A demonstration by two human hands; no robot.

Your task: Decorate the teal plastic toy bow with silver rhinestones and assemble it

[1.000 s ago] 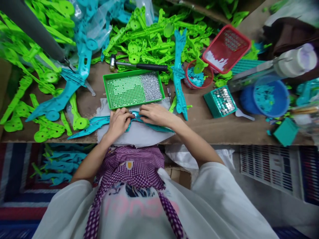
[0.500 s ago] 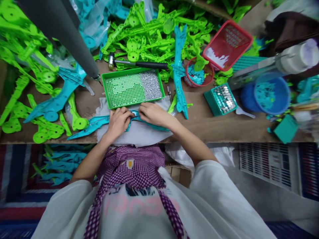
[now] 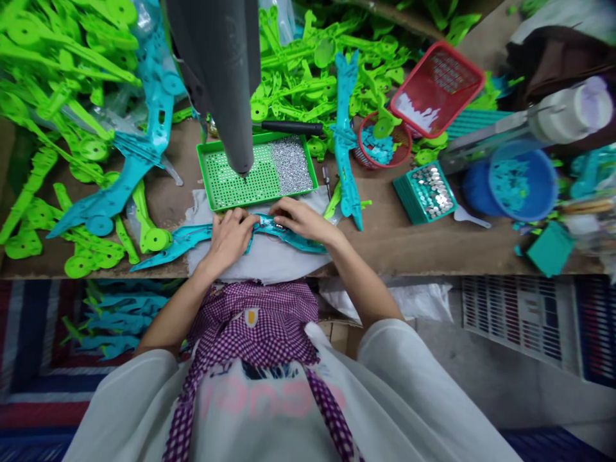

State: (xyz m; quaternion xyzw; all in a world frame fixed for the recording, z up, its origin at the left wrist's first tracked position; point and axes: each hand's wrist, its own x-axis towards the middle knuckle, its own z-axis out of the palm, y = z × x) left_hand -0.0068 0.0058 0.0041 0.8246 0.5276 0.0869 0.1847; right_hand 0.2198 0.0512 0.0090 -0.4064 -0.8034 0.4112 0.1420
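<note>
Under left grip (image 3: 231,233), clamped near its middle: long teal part (image 3: 262,226), lying across grey cloth (image 3: 269,260). Right grip (image 3: 302,218) touching same part, honestly can't tell if it's pinching anything. Green tray (image 3: 264,170) just beyond both.

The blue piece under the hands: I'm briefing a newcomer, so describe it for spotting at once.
On the bench, at its near edge, find the grey cloth. Across it, nearer than the green tray, lies a long blue piece with a pointed left end. Unlike the other blue pieces, it has the left hand and right hand over it.
</note>
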